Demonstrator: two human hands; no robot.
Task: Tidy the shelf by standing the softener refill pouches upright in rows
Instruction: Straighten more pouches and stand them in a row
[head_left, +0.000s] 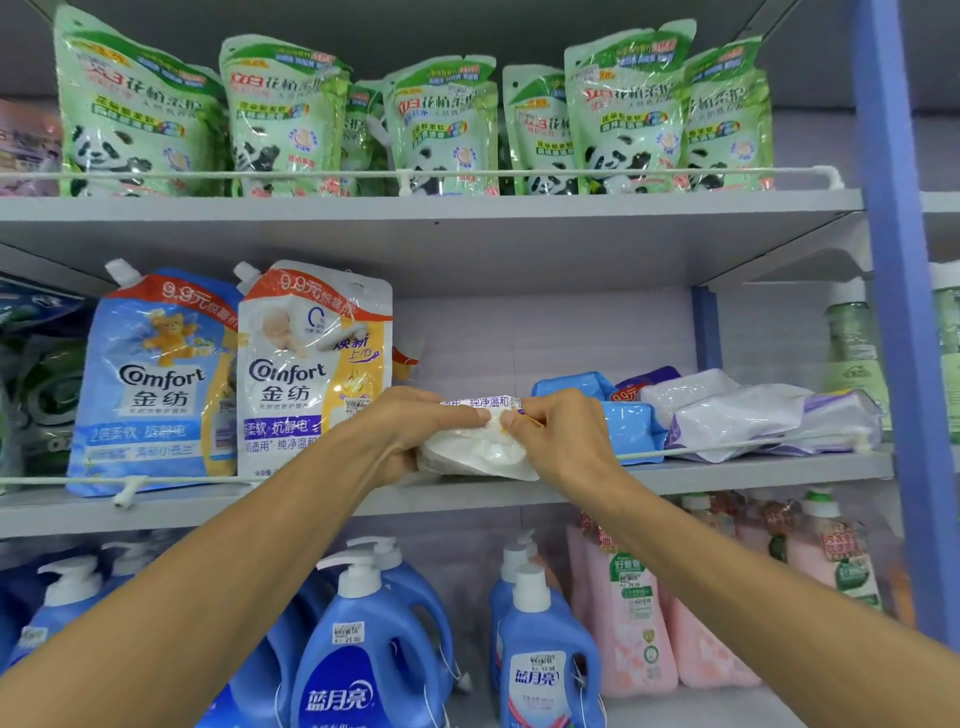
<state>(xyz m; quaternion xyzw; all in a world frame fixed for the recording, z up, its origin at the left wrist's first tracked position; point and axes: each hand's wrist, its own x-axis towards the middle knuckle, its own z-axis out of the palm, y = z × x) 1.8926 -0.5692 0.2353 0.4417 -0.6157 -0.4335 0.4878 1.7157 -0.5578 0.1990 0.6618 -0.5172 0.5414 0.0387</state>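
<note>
Both grips hold one white softener pouch (467, 453): the left grip (415, 431) curls round its left end, and the right grip (558, 441) pinches its upper edge between thumb and fingertips. The pouch lies on its side at the front lip of the middle shelf (753, 470), just right of two upright Comfort pouches, a blue one (156, 384) and a white one (311, 364).

A white cord rail (727, 448) runs along the shelf front. It passes behind the hands, so I cannot tell whether the held pouch sits over it or behind it. To the right, near the right grip, more pouches lie flat in a heap, blue ones (628, 423) and white-and-purple ones (737, 415). Green panda pouches (441, 130) stand on the shelf above. Blue detergent bottles (363, 649) and pink bottles (623, 623) stand below. A blue post (898, 312) bounds the bay on the right.

Fingers cover most of the held pouch's print, leaving one strip of purple lettering. Dark green packs (47, 395) at the left edge are cut off and blurred.
</note>
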